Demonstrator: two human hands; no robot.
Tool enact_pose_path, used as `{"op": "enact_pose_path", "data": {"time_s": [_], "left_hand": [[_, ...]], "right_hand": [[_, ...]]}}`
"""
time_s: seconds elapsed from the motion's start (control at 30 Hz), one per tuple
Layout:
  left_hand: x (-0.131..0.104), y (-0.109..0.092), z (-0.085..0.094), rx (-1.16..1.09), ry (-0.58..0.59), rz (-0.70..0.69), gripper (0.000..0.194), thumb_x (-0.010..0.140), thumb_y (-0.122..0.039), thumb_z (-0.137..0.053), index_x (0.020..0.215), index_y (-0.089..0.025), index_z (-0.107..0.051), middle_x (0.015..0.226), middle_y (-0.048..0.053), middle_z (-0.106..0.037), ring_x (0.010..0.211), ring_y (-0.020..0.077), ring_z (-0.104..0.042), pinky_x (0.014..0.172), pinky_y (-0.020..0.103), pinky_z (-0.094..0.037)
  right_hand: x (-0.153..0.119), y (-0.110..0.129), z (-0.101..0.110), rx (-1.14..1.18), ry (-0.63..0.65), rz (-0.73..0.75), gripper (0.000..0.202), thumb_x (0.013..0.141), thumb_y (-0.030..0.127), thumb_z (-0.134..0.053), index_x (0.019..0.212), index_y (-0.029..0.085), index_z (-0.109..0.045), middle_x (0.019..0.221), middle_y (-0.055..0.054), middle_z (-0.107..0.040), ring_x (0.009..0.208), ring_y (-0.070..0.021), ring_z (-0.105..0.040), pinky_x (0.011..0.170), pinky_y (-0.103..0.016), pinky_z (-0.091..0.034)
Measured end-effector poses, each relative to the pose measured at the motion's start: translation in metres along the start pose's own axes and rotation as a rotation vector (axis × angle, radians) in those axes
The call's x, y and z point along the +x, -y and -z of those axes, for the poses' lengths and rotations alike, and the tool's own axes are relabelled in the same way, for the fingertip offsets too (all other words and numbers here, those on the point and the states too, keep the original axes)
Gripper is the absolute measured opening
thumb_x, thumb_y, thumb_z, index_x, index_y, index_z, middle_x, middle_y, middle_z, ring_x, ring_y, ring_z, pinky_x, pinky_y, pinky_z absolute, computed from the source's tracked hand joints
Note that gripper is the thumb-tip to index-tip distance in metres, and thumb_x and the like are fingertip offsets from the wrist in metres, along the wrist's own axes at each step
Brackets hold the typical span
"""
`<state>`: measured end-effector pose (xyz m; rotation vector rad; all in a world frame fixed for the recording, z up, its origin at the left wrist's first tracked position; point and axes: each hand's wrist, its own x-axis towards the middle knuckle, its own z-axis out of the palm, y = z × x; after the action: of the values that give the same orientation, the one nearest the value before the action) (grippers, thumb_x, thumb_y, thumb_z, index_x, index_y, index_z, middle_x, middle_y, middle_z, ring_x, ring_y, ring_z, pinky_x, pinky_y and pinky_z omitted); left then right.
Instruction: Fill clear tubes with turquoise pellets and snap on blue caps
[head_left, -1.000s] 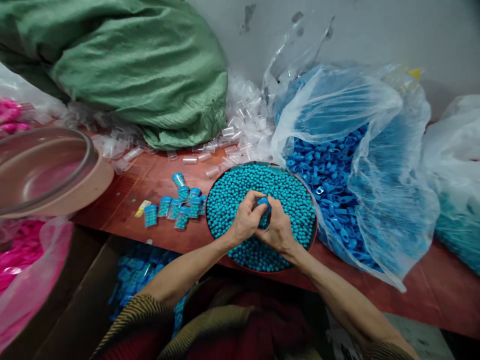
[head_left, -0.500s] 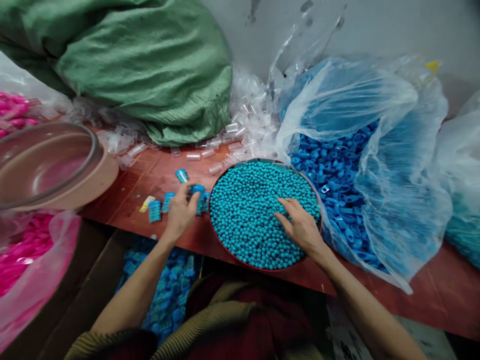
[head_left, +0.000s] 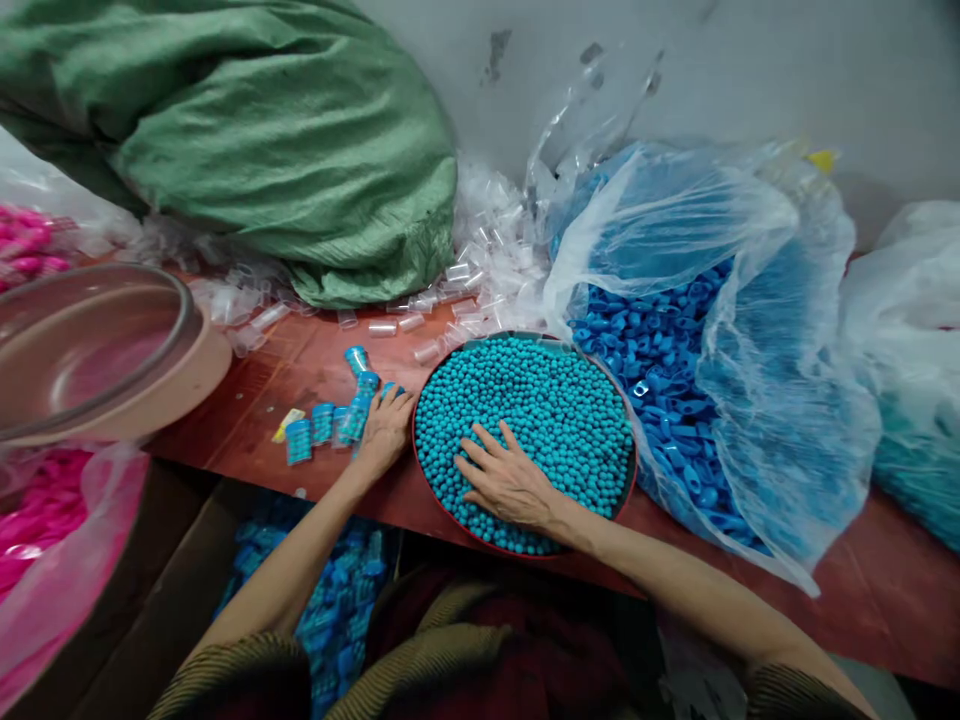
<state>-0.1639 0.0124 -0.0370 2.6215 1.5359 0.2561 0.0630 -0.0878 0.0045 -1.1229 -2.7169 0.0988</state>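
Turquoise beads (head_left: 555,430) fill a round red-rimmed basin on the table. My right hand (head_left: 506,480) lies palm down on the beads, its fingers spread over the near left part. To the left of the basin, my left hand (head_left: 386,432) rests beside a small group of clear tubes with blue caps and turquoise beads inside. Its fingers stretch forward, apart, and reach one blue-capped tube (head_left: 392,390). Other filled tubes (head_left: 298,441) stand or lean just left of that hand, and one tube (head_left: 357,360) tilts farther back.
Blue plastic caps (head_left: 667,370) fill an open bag at right. Empty clear tubes (head_left: 491,245) are heaped behind the basin, near a large green sack (head_left: 300,160). A pink basin (head_left: 202,365) sits at left. Below the table edge are filled tubes (head_left: 337,610) and pink pieces (head_left: 45,510).
My right hand has moved left across the beads and flattened onto them. My left hand has shifted slightly right and down, beside the tubes. The view has tilted a little.
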Motion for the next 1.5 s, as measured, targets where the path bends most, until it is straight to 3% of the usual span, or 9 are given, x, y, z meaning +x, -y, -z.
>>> {"op": "enact_pose_path", "data": {"time_s": [0.2,0.37,0.53,0.67,0.8,1.03,1.3,1.4,1.5], "left_hand": [[-0.012,0.006,0.006,0.135,-0.021,0.066,0.035,0.086,-0.012,-0.035,0.107,-0.015,-0.063,0.108,0.016,-0.063,0.115,0.0306,-0.047,0.096,0.048,-0.036],[-0.004,0.004,0.016,0.066,-0.196,0.177,0.033,0.088,-0.015,-0.035,0.102,-0.014,-0.065,0.109,0.015,-0.063,0.110,0.0289,-0.052,0.093,0.043,-0.039],[0.061,-0.016,0.026,-0.222,-0.236,0.166,0.032,0.091,-0.026,-0.039,0.113,-0.013,-0.059,0.108,0.013,-0.063,0.102,0.0240,-0.056,0.091,0.038,-0.043],[0.121,-0.044,0.021,-0.348,-0.168,0.033,0.036,0.087,-0.022,-0.048,0.121,-0.010,-0.053,0.122,0.016,-0.056,0.116,0.0249,-0.049,0.100,0.039,-0.040],[0.148,-0.067,0.010,-0.381,-0.100,-0.067,0.036,0.083,-0.014,-0.050,0.119,-0.012,-0.053,0.122,0.014,-0.056,0.118,0.0251,-0.049,0.103,0.043,-0.039],[0.124,-0.079,0.003,-0.486,-0.135,-0.205,0.034,0.085,-0.011,-0.045,0.117,-0.018,-0.053,0.118,0.008,-0.061,0.112,0.0204,-0.056,0.099,0.039,-0.045],[0.075,-0.089,0.006,-0.464,-0.183,-0.393,0.031,0.086,-0.010,-0.043,0.116,-0.015,-0.051,0.116,0.011,-0.061,0.114,0.0219,-0.055,0.098,0.041,-0.047],[0.066,-0.088,0.000,-0.466,-0.205,-0.358,0.032,0.087,-0.010,-0.042,0.118,-0.014,-0.050,0.120,0.013,-0.059,0.119,0.0231,-0.053,0.099,0.042,-0.047],[0.067,-0.088,0.002,-0.542,-0.243,-0.307,0.028,0.086,-0.012,-0.046,0.113,-0.013,-0.053,0.113,0.012,-0.063,0.111,0.0218,-0.058,0.095,0.040,-0.049]], "right_hand": [[-0.008,-0.022,0.007,-0.059,0.006,-0.102,0.025,0.090,0.029,-0.047,0.108,0.020,-0.062,0.116,-0.012,-0.060,0.121,-0.0316,-0.045,0.103,-0.061,-0.028],[-0.013,-0.053,0.026,0.039,-0.043,-0.133,0.025,0.090,0.033,-0.050,0.108,0.024,-0.065,0.116,-0.010,-0.061,0.111,-0.0275,-0.052,0.096,-0.052,-0.036],[0.029,-0.115,0.040,-0.078,-0.150,-0.353,0.037,0.090,0.013,-0.038,0.120,0.016,-0.059,0.121,-0.015,-0.059,0.109,-0.0255,-0.053,0.091,-0.038,-0.040],[0.070,-0.160,0.033,-0.124,-0.003,-0.566,0.045,0.086,0.006,-0.034,0.125,0.012,-0.054,0.116,-0.018,-0.060,0.103,-0.0266,-0.056,0.084,-0.035,-0.042],[0.084,-0.174,0.018,-0.052,0.057,-0.552,0.042,0.087,0.008,-0.033,0.121,0.014,-0.056,0.109,-0.014,-0.063,0.100,-0.0227,-0.058,0.086,-0.031,-0.041],[0.059,-0.161,0.007,0.201,-0.160,-0.354,0.040,0.083,0.008,-0.038,0.116,0.014,-0.059,0.113,-0.011,-0.066,0.107,-0.0212,-0.057,0.093,-0.035,-0.042],[0.010,-0.118,0.014,0.171,-0.259,-0.230,0.037,0.090,0.014,-0.037,0.121,0.019,-0.057,0.117,-0.011,-0.063,0.108,-0.0214,-0.056,0.091,-0.039,-0.043],[0.006,-0.126,0.024,0.048,-0.281,-0.333,0.037,0.090,0.017,-0.039,0.122,0.018,-0.056,0.123,-0.013,-0.059,0.110,-0.0238,-0.054,0.091,-0.039,-0.043],[0.013,-0.149,0.029,-0.122,-0.159,-0.577,0.038,0.089,0.020,-0.042,0.124,0.013,-0.055,0.118,-0.018,-0.059,0.103,-0.0294,-0.054,0.083,-0.041,-0.044]]}}
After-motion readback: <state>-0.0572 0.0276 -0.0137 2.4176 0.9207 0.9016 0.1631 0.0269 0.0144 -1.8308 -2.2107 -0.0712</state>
